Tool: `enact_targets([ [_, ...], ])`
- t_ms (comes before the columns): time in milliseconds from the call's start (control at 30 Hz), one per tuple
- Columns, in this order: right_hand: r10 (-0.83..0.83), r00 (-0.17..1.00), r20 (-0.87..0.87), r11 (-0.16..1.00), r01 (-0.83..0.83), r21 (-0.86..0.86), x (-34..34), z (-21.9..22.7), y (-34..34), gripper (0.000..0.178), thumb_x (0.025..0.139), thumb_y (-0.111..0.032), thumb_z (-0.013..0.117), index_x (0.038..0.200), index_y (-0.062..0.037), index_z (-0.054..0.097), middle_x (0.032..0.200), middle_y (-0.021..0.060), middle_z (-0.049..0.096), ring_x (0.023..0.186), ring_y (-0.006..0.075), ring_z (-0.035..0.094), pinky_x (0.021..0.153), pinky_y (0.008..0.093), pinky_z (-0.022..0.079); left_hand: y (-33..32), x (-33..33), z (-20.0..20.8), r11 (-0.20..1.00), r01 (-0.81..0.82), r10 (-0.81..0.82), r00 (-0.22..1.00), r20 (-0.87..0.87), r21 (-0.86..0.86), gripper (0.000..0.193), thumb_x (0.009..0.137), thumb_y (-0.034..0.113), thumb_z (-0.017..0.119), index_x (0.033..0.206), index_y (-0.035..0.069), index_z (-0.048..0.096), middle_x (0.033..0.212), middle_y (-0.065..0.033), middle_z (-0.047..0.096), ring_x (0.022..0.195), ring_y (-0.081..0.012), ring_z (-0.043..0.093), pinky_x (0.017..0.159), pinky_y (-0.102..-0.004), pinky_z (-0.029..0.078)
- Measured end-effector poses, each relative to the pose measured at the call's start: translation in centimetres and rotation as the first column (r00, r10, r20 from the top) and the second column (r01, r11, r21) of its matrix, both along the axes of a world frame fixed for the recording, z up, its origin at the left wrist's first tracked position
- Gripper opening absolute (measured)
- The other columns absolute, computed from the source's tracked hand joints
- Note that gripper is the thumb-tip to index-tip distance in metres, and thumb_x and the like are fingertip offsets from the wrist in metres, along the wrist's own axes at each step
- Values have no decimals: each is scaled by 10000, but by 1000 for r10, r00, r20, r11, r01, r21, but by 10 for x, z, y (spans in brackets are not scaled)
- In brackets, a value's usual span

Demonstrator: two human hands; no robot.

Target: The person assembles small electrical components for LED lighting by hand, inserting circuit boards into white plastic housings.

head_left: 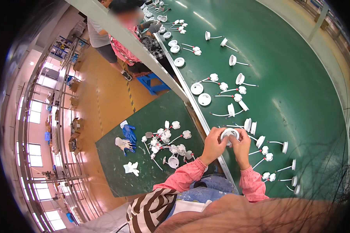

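Both hands meet over the near edge of the green work table. Between them is a white round cup-shaped housing, its hollow side facing up. My left hand grips its left rim, and my right hand holds the right side with the thumb at the opening. What sits inside the housing is too small to make out. Just beyond my fingers, white round housings with cables stand on their sides. Small white parts with wires lie to the right of my right hand.
On a lower green board at the left lie a heap of white wired parts, blue gloves and a white glove. More housings line the table edge. A seated co-worker is beyond a grey post, near a blue stool.
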State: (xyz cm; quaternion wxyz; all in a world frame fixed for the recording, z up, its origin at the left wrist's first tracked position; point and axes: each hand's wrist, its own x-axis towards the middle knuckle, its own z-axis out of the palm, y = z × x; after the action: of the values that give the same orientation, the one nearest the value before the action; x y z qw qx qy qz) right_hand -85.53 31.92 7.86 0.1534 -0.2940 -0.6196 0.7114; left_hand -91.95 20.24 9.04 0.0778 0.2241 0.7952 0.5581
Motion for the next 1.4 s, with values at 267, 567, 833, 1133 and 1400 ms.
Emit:
enact_targets([
  [267,-26,999,-41,1000,26,-6,-4,-2,7,157,910,21,647,1063,4,617,897,28,672,736,53,607,530,205,487,14,-10,-5,998,42,-47,994,99,49,272,875,11,669,1144,39,697,896,-54,608,688,-122,550,591,-268,439],
  [567,46,998,-46,983,-37,179,-8,-21,19,159,884,45,660,1029,7,605,896,21,648,737,65,600,546,214,492,22,-19,-8,997,76,-78,995,68,31,237,875,20,681,1111,32,703,866,-54,596,680,-146,537,589,-277,420],
  [833,-96,994,51,959,79,273,-6,-32,14,131,855,47,648,978,12,617,807,40,635,704,94,568,614,269,465,36,-10,-26,998,65,-65,998,-17,0,240,847,-13,635,1078,19,692,848,-116,581,711,-272,590,627,-347,457],
  [1133,-291,955,-52,944,278,-179,15,-51,38,148,906,15,636,1051,12,604,907,37,660,741,93,620,598,256,519,69,-1,-23,979,201,-203,978,-52,-44,314,889,40,613,1203,39,633,1030,-140,627,879,-336,659,761,-387,525],
  [1400,-311,941,-135,950,303,-81,57,-37,69,190,925,-52,667,1087,12,591,968,49,656,819,93,625,671,253,529,106,35,-57,949,210,-194,977,-91,234,392,864,-44,586,1246,22,643,1017,-84,634,685,-113,560,587,-250,440],
])
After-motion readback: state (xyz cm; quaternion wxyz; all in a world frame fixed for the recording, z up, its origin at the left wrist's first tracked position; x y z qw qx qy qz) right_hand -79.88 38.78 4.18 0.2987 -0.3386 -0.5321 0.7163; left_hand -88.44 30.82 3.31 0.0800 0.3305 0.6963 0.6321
